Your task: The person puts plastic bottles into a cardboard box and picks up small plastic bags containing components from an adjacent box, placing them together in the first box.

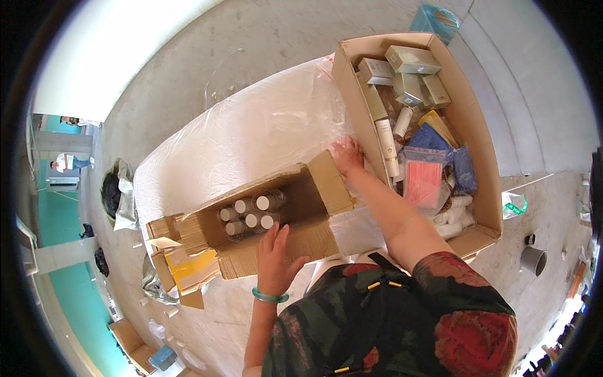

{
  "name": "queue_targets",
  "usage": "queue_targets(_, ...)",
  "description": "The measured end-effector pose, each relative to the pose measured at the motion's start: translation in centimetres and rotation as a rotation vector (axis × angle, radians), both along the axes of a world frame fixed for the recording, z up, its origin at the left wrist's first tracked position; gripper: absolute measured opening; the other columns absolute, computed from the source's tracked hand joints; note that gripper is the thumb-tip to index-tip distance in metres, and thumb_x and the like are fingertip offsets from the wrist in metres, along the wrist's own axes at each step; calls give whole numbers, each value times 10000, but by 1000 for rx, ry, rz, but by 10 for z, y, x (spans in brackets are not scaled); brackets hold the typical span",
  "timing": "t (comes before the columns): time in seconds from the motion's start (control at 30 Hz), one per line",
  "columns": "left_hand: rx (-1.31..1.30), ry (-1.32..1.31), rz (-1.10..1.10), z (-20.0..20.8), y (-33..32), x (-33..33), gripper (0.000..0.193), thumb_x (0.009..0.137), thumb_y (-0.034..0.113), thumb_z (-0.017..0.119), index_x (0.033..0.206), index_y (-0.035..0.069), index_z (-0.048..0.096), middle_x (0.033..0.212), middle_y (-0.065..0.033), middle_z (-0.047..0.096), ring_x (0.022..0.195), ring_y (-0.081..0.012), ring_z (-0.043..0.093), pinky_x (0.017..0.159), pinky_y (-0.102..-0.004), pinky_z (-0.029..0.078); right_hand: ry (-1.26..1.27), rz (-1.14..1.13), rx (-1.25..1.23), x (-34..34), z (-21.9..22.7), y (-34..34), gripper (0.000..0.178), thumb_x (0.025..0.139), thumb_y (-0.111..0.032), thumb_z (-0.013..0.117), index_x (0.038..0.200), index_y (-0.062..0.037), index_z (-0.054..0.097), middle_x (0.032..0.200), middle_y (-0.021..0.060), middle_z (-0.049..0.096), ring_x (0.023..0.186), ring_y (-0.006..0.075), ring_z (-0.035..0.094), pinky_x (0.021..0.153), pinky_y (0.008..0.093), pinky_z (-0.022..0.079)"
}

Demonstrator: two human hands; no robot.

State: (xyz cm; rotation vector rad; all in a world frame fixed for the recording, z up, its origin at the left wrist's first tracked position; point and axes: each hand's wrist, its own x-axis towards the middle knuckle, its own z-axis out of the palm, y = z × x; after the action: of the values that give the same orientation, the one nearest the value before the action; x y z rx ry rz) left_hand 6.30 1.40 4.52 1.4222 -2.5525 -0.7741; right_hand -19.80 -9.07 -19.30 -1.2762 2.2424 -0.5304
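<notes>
A long open cardboard box [276, 245] stands on a table covered with clear plastic sheeting [270, 125]. At its left end, several bottles with white caps [262, 202] stand grouped together. My left hand [274, 254], a green bangle [270, 295] at its wrist, is at the box's near side by the bottles. Its fingers are extended with the thumb apart, and nothing is held. My right hand [347, 156] rests beyond the raised right end flap [331, 182], between the two boxes, fingers spread. Whether it touches the flap I cannot tell.
To the right, a large cardboard box [483, 151] holds gold cartons [412, 60], white tubes [387, 147], a bag of pink items [424, 180] and blue packets [428, 136]. Open flaps with yellow tape [195, 270] lie left. A sack [122, 198] stands on the floor. A person [66, 163] is far left.
</notes>
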Motion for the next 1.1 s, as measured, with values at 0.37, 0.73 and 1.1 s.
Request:
queue_targets(0.37,-78,198,119,2,0,7,542,757,139,713,1251,51,508,1275,-171,492,1154,-348,474,967,-418,397,-165,95,-77,-28,-34,-37,383,851,-232,550,1209,-97,544,1323,128,466,1248,287,400,1030,388,339)
queue_targets(0.73,53,679,211,20,-21,-13,299,824,-4,627,1118,18,579,1139,-132,556,982,-217,604,837,-298,496,-1284,-111,-658,-68,189,39,349,970,-169,442,1274,-5,489,1268,79,530,1198,198,490,987,317,375)
queue_targets(1.1,890,1164,262,50,-45,-109,314,935,152,529,1223,28,517,1085,-69,608,923,-145,605,794,-297,495,-1682,-31,-824,-34,279,121,407,973,-175,424,1329,21,396,1381,104,416,1259,232,423,1005,366,382)
